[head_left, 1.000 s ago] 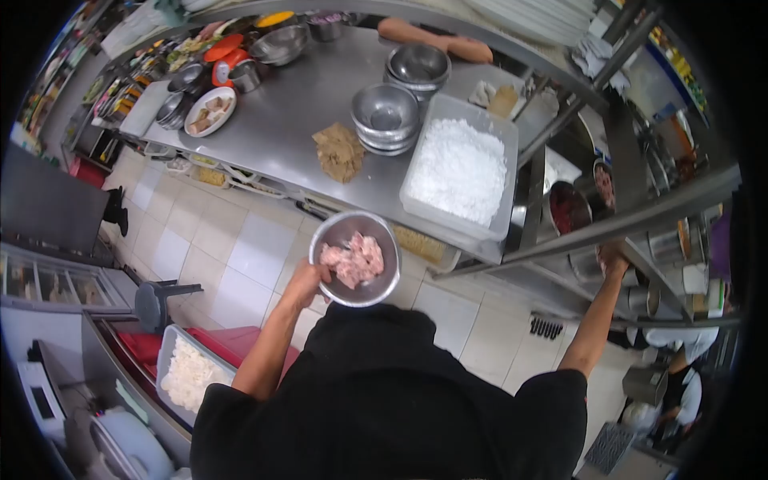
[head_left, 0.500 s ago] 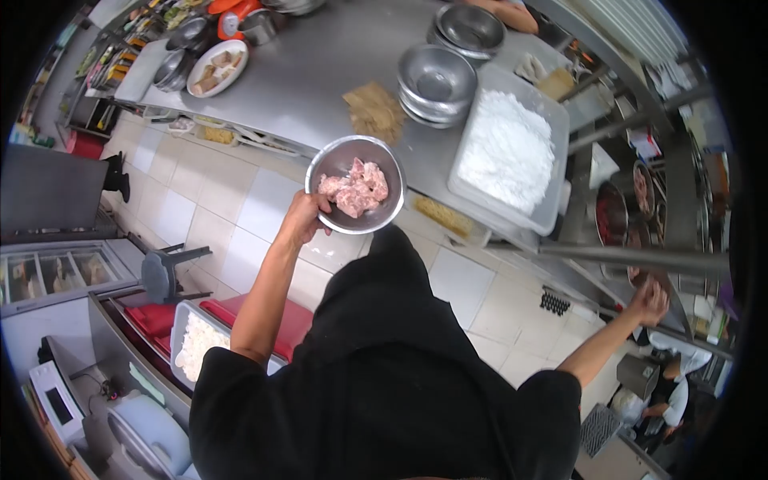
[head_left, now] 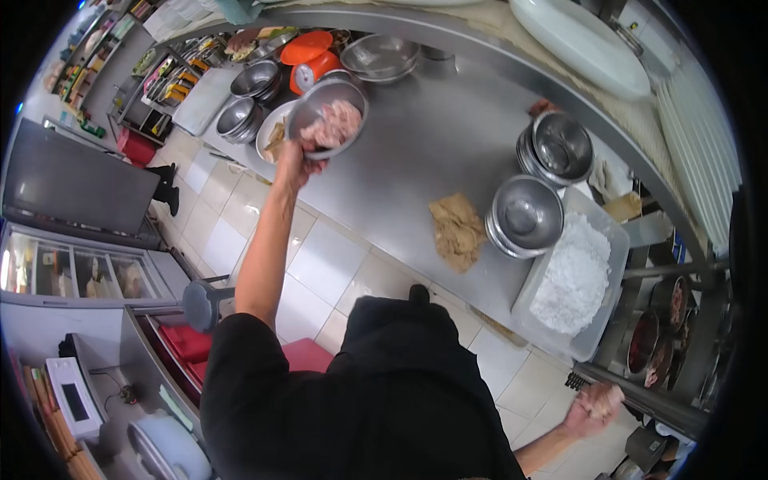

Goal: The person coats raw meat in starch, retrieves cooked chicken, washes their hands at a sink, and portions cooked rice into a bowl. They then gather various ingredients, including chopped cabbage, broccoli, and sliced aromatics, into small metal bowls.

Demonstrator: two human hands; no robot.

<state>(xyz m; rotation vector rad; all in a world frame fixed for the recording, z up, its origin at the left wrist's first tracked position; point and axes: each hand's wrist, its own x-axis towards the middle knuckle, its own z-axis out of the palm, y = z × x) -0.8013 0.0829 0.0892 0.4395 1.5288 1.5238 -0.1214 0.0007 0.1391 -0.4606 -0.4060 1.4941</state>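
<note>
My left hand (head_left: 296, 164) grips the rim of a metal bowl (head_left: 300, 120) and holds it over the steel counter, beside the orange scale (head_left: 310, 64). Pieces of raw pink meat (head_left: 336, 126) lie in the bowl. Behind it, partly covered, is a white oval dish (head_left: 268, 138) with pale pieces. At the lower right, my right hand (head_left: 594, 408) is beside the shelf rail. Its fingers are curled and blurred, and what they hold, if anything, I cannot make out.
Stacked metal bowls (head_left: 526, 216) stand near a crumpled brown cloth (head_left: 458, 232) and a plastic tub of white powder (head_left: 572, 276) on the counter (head_left: 384, 172). An overhead shelf with plates runs along the far side. A grey stool (head_left: 202, 306) stands at left.
The view has turned toward the left part of the counter. My left hand has carried the bowl of meat forward over it. My right hand has drawn back from the rack with the pots.
</note>
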